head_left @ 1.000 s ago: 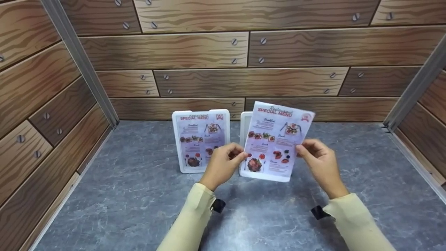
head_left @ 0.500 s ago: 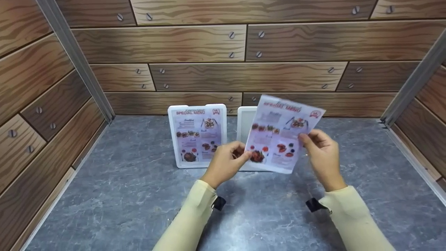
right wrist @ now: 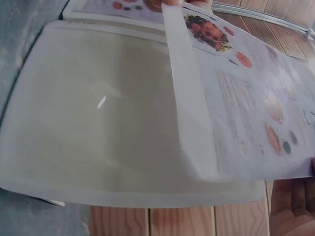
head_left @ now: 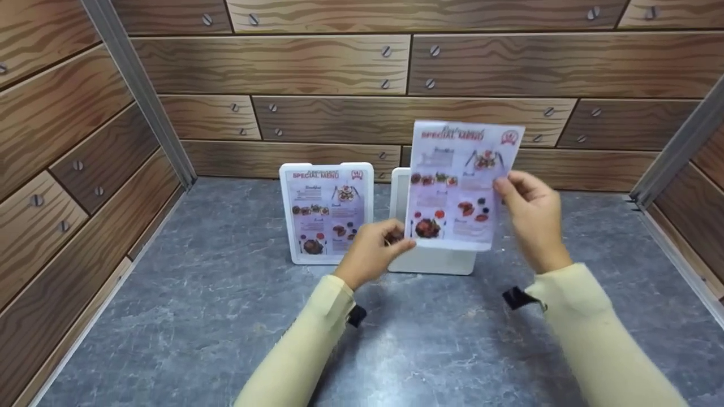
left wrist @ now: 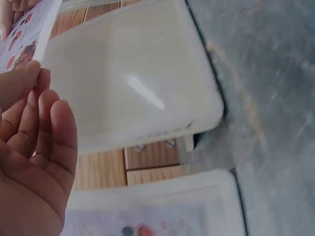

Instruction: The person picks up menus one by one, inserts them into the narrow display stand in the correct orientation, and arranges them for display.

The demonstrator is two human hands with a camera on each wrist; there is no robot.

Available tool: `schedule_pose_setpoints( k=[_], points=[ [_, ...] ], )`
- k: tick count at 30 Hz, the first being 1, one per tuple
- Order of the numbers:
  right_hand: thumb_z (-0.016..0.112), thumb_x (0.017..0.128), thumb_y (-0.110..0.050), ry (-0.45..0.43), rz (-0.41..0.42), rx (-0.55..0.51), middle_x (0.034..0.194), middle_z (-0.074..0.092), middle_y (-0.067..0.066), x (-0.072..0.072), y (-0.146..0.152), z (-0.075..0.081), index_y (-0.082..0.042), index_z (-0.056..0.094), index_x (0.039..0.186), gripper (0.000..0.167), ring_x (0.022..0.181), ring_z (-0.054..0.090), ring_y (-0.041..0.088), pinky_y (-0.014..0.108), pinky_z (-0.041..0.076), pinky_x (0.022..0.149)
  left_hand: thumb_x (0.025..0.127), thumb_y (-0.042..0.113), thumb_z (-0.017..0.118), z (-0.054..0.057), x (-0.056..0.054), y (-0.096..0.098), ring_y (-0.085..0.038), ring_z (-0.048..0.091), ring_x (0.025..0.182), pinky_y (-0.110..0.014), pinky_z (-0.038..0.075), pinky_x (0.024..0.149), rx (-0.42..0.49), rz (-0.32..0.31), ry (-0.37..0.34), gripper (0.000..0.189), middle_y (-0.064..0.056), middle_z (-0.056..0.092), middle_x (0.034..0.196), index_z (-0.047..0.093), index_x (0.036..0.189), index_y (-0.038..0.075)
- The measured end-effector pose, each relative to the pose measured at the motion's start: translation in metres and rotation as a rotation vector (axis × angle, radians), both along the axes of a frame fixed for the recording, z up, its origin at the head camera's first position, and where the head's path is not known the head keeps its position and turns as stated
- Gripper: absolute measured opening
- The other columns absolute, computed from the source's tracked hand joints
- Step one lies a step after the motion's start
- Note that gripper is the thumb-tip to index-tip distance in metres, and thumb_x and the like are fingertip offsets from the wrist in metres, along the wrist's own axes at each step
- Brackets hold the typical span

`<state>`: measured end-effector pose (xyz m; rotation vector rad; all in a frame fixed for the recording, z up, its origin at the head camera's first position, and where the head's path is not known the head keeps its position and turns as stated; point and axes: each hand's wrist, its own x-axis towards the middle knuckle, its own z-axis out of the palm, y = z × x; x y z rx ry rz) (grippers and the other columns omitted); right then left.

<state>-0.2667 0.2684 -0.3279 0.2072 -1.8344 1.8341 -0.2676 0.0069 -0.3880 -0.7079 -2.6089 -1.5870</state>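
Note:
A printed menu sheet (head_left: 452, 189) headed "Special Menu" is held up in front of a white upright display frame (head_left: 435, 262). My left hand (head_left: 373, 251) pinches the sheet's lower left edge between thumb and finger. Higher up, on the opposite edge, my right hand (head_left: 534, 220) grips it. The sheet covers most of the frame in the head view; in the left wrist view the frame's face (left wrist: 128, 73) looks blank, with a glossy reflection. In the right wrist view, the sheet's bottom margin (right wrist: 189, 108) hangs before that face.
Left of the blank frame stands a matching white frame (head_left: 326, 217) with the same kind of menu in it. Both stand on a grey marbled tabletop (head_left: 226, 294). Wood-patterned panels (head_left: 283, 62) close off the back and sides, with metal corner posts (head_left: 141, 85).
Both hands have raised the menu sheet, and it has turned from a tilt to nearly upright. The lower part of the blank frame now shows below it. The other frame stays in place.

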Motion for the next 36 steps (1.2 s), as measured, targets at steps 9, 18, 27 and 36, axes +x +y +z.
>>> schedule_pose_setpoints(
  k=[9, 18, 27, 36],
  points=[
    [0.069, 0.098, -0.005, 0.015, 0.157, -0.070, 0.098, 0.074, 0.007, -0.017, 0.007, 0.040, 0.004, 0.072, 0.109, 0.015, 0.088, 0.069, 0.018, 0.026, 0.057, 0.085, 0.097, 0.022, 0.073, 0.035, -0.019, 0.003, -0.011, 0.061, 0.074, -0.025, 0.053, 0.070, 0.041, 0.172, 0.172, 0.014, 0.000, 0.073, 0.087, 0.078, 0.099, 0.009],
    [0.069, 0.097, 0.000, 0.096, 0.184, -0.128, 0.090, 0.073, 0.009, -0.035, 0.005, 0.082, 0.005, 0.073, 0.101, 0.008, 0.083, 0.068, 0.018, 0.026, 0.058, 0.082, 0.098, 0.023, 0.072, 0.075, -0.043, 0.008, -0.016, 0.060, 0.090, -0.029, 0.049, 0.086, -0.011, 0.359, 0.378, 0.013, -0.001, 0.069, 0.094, 0.077, 0.098, 0.011],
    [0.068, 0.098, 0.000, 0.137, 0.190, -0.084, 0.091, 0.075, 0.007, -0.054, 0.008, 0.098, 0.005, 0.073, 0.100, 0.007, 0.083, 0.068, 0.016, 0.024, 0.057, 0.080, 0.102, 0.032, 0.068, 0.088, -0.055, 0.016, -0.015, 0.057, 0.092, -0.029, 0.048, 0.082, -0.195, 0.396, 0.416, 0.019, 0.003, 0.067, 0.095, 0.077, 0.101, 0.015],
    [0.067, 0.098, 0.002, 0.145, 0.178, -0.034, 0.087, 0.075, 0.004, -0.066, 0.012, 0.092, 0.000, 0.075, 0.096, 0.008, 0.080, 0.069, 0.013, 0.024, 0.057, 0.077, 0.101, 0.029, 0.068, 0.085, -0.061, 0.016, -0.018, 0.060, 0.094, -0.032, 0.050, 0.084, -0.252, 0.377, 0.492, 0.018, 0.001, 0.071, 0.096, 0.078, 0.100, 0.015]
  ],
)
